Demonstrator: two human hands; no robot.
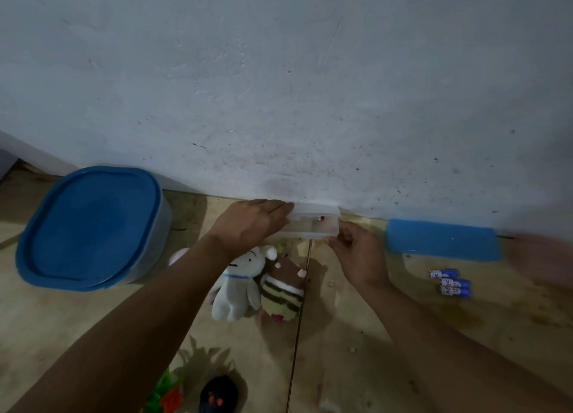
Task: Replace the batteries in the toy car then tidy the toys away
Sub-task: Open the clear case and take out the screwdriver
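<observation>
**Both hands on a clear plastic box at the foot of the wall**

We see the left hand (248,223) laid over the left end of a small clear box (313,225), fingers stretched along its top edge, gripping it. The right hand (356,254) pinches the box's lower right corner between thumb and fingertips. The box sits low against the pale wall (279,86), and something small and red shows through its side; we cannot tell what it is, nor whether the box rests on the floor or is lifted.

Just below the box, between the two forearms, lie a white plush animal (238,285) and a brown striped plush toy (283,291), side by side and touching. Near the bottom edge we make out a dark rounded toy (218,395) with red spots beside a green and orange toy (166,395); we cannot say if either is the toy car.

Three blue batteries (451,284) lie on the wooden floor (356,335) to the right of the right wrist. Beyond them a blue sponge-like block (441,240) lies along the wall. Far left stands a large tub with a blue lid (90,226), closed
</observation>
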